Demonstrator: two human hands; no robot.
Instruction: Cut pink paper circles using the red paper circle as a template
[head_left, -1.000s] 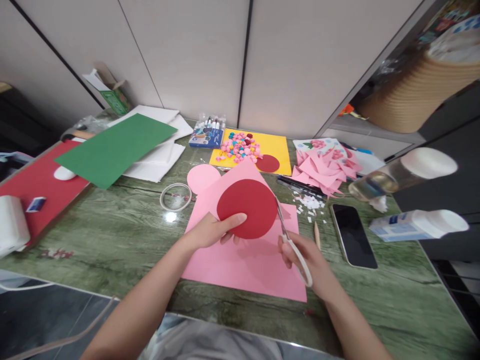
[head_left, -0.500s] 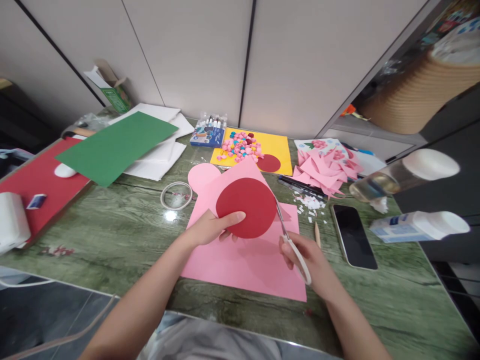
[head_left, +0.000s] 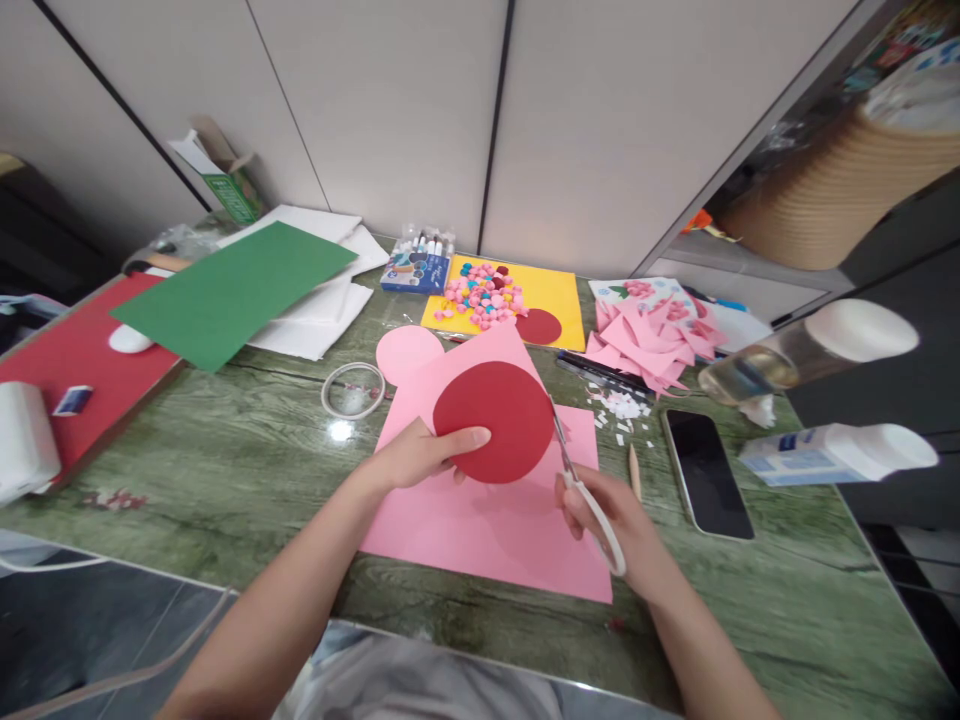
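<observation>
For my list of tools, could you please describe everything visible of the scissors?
The scissors have slim, grey, metallic-looking blades and a white, plastic-looking handle with one long loop showing. The right hand holds them, hiding part of the grip. The blades slant over the pink sheet, tips pointing away from the person, by the right edge of the red paper circle; whether they touch it is unclear.

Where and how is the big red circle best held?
Pinching the big red circle by its lower-left edge, from the left, seems best, thumb above, fingers beneath, as the left hand does: it's flat, with scissors at its right edge.
</observation>
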